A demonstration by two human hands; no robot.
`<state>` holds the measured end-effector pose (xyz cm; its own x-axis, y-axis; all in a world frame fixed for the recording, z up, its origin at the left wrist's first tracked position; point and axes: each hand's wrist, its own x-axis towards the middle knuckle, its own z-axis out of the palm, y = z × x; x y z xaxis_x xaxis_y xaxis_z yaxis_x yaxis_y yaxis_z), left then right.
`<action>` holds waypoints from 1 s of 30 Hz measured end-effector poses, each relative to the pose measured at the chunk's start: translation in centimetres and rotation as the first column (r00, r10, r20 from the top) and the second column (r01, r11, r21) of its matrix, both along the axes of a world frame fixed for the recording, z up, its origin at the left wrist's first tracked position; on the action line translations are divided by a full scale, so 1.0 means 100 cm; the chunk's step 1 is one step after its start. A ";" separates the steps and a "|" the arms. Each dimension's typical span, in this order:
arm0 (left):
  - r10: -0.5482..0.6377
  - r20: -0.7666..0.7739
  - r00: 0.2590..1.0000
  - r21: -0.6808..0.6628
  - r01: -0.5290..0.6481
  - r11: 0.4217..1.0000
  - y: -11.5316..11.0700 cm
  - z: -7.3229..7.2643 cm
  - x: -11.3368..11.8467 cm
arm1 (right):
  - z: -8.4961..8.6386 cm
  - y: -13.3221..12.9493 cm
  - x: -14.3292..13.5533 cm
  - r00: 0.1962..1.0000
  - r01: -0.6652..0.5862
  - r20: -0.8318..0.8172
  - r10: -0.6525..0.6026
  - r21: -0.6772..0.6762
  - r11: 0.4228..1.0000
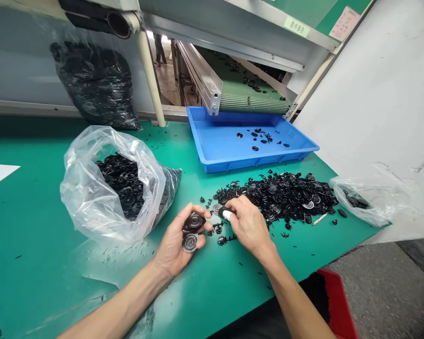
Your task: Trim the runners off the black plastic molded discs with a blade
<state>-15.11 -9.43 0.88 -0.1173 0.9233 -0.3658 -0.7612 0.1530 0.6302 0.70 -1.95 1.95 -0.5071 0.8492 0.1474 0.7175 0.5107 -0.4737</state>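
Note:
My left hand (180, 240), palm up, is closed around several round black plastic discs (190, 242) with ringed faces. Just to its right, my right hand (245, 221) reaches to the near left edge of a heap of black plastic parts (286, 195). Its fingers are pinched beside a grey ringed disc (216, 209); whether they grip that disc is hard to see. Something white wraps one fingertip. Between the hands lie small black parts on stems (222, 240). Left of my hands, an open clear plastic bag (76, 197) holds many similar black discs (122, 183).
A blue tray (219, 160) with scattered black parts sits under the end of a green conveyor belt (247, 89). A smaller clear bag (378, 202) lies at right, a full bag (95, 80) behind at left. Below the table edge stands a red bin (339, 301).

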 end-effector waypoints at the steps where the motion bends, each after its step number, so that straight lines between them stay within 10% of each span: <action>1: -0.016 -0.037 0.999 0.001 0.016 1.000 0.000 0.000 0.001 | 0.000 -0.002 0.003 0.998 0.004 -0.064 -0.006 -0.023 1.000; 8: -0.234 -0.482 0.844 -0.025 0.253 0.967 -0.007 -0.001 0.014 | -0.002 -0.031 0.010 0.863 -0.093 -0.502 -0.063 -0.280 0.955; 13: -0.265 -0.775 0.574 -0.036 0.379 0.925 -0.011 -0.002 0.017 | 0.000 -0.041 0.014 0.916 -0.151 -0.395 0.065 -0.193 0.969; 19: -0.339 -0.829 0.444 -0.079 0.508 0.858 -0.007 0.002 0.010 | 0.005 -0.029 0.027 0.913 -0.325 -0.329 0.242 -0.226 0.918; 24: -0.399 -0.748 0.530 -0.100 0.504 0.858 -0.007 0.000 0.009 | -0.003 -0.029 0.021 0.885 -0.262 -0.461 0.067 -0.373 0.890; 30: -0.238 -0.489 0.839 0.022 0.285 0.958 -0.007 -0.006 0.009 | 0.003 -0.014 -0.002 0.930 -0.189 -0.355 0.098 -0.232 0.954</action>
